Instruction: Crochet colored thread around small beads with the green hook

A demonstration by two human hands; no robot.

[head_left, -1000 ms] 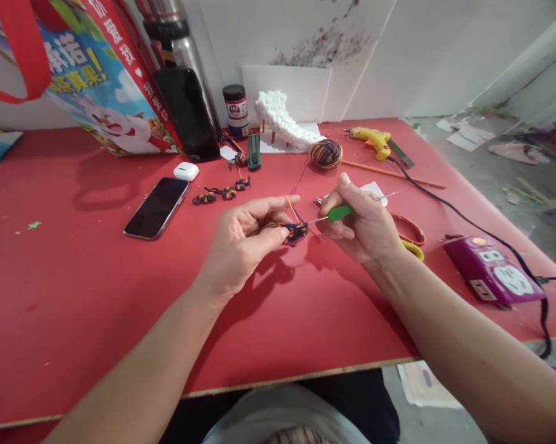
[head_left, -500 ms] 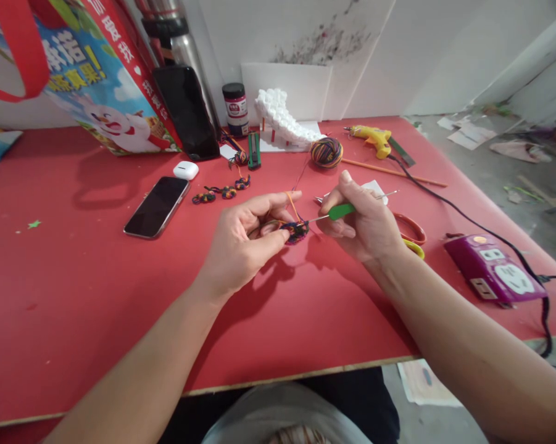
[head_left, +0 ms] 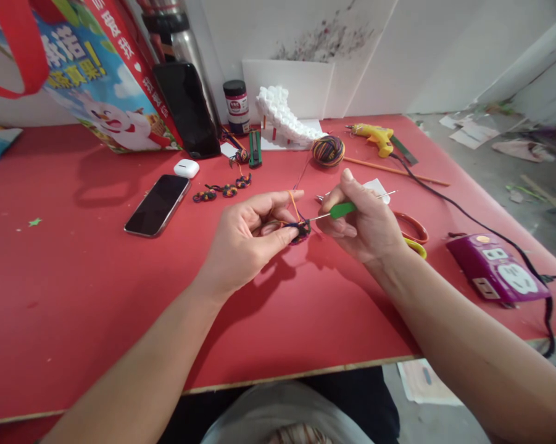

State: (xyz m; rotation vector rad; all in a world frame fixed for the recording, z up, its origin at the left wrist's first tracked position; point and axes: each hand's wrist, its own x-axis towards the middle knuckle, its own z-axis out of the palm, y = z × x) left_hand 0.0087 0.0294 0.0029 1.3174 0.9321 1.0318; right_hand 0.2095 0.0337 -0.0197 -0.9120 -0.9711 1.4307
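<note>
My left hand (head_left: 252, 234) pinches a small, dark, multicoloured crochet piece (head_left: 300, 233) between thumb and fingers. An orange strand of yarn (head_left: 292, 202) loops over its raised index finger. In my right hand (head_left: 363, 219) is a crochet hook with a green grip (head_left: 342, 210); its metal tip meets the right edge of the crochet piece. A thin strand runs back towards the multicoloured yarn ball (head_left: 328, 151). Small crocheted pieces joined in a string (head_left: 229, 192) lie behind my left hand. Scissors with red and yellow handles (head_left: 414, 237) rest partly hidden beside my right hand.
On the red table (head_left: 97, 308) lie a phone (head_left: 158, 205), a white earbud case (head_left: 186, 168), a green cutter (head_left: 255, 149), a yellow glue gun (head_left: 373, 135) and a purple box with a cable (head_left: 497, 268). A jar (head_left: 236, 106) and white model (head_left: 287, 117) stand at the back.
The hook's tip has shifted slightly to the edge of the crochet piece, and my left thumb covers more of it. Both hands keep nearly the same place.
</note>
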